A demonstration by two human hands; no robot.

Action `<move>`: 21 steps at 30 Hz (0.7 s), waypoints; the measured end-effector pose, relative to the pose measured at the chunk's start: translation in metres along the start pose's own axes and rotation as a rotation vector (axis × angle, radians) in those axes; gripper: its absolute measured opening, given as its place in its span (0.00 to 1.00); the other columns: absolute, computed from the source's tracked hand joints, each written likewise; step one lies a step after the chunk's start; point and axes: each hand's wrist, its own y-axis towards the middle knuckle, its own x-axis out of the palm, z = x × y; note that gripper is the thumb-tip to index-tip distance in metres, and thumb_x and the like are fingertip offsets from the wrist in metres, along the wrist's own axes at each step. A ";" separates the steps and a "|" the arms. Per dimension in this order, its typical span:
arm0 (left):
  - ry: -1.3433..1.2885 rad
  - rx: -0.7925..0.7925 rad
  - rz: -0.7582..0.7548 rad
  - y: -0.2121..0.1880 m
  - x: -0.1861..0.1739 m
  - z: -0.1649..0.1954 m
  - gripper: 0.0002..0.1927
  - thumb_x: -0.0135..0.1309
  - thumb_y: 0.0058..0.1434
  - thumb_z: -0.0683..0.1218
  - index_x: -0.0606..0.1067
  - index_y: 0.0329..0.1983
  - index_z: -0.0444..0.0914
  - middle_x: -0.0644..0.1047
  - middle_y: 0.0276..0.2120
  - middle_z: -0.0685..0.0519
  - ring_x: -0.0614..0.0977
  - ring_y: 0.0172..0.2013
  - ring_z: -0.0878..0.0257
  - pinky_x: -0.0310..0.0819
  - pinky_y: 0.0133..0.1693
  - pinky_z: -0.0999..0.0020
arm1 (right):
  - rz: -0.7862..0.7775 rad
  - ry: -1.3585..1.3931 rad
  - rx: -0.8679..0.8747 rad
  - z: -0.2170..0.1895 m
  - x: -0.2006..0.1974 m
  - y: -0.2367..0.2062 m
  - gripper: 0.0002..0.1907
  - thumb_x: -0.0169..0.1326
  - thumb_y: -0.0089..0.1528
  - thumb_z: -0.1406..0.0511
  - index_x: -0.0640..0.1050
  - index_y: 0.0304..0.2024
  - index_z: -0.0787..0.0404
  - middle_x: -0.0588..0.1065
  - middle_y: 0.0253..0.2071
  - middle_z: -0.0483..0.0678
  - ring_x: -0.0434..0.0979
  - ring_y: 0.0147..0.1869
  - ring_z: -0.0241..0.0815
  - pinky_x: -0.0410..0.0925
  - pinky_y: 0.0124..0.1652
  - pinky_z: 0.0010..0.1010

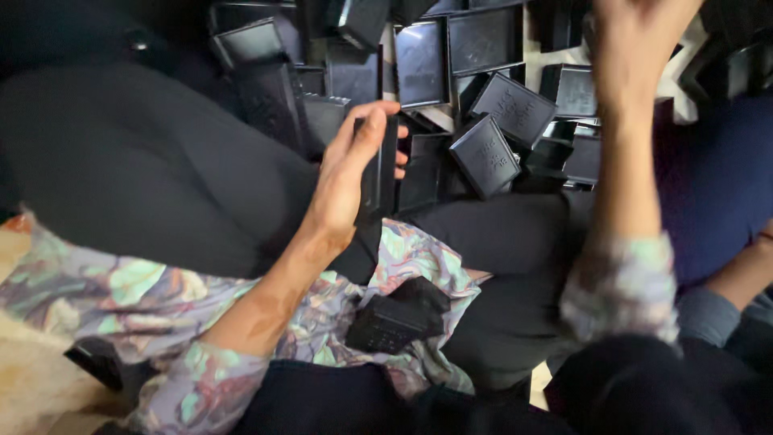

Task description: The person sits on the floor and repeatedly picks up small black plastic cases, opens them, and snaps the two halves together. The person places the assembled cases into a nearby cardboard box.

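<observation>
- Left hand (348, 173): grip pinched one black plastic tray (379, 169) edge-on, thumb on the near face, fingers behind, centre of frame.
- Right hand (636, 36): raised at upper right over the pile; fingers cropped and blurred, so its grip could not be told.
- Heap of black trays (483, 97): roughly a dozen or more, loose and tilted, upper centre; exact count not possible.
- Black ribbed piece (398, 318): one, lying on the patterned cloth (121, 290) at lower centre.
- Progress: one tray in hand, one piece set apart, the heap largely unsorted, by appearance.
</observation>
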 end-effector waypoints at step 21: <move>-0.277 0.222 -0.238 -0.020 0.002 0.010 0.27 0.38 0.75 0.63 0.69 0.65 0.41 0.75 0.47 0.54 0.77 0.44 0.68 0.74 0.48 0.72 | -0.114 0.208 0.176 -0.176 0.078 -0.184 0.28 0.53 0.68 0.68 0.69 0.71 0.63 0.79 0.54 0.47 0.75 0.51 0.29 0.70 0.53 0.22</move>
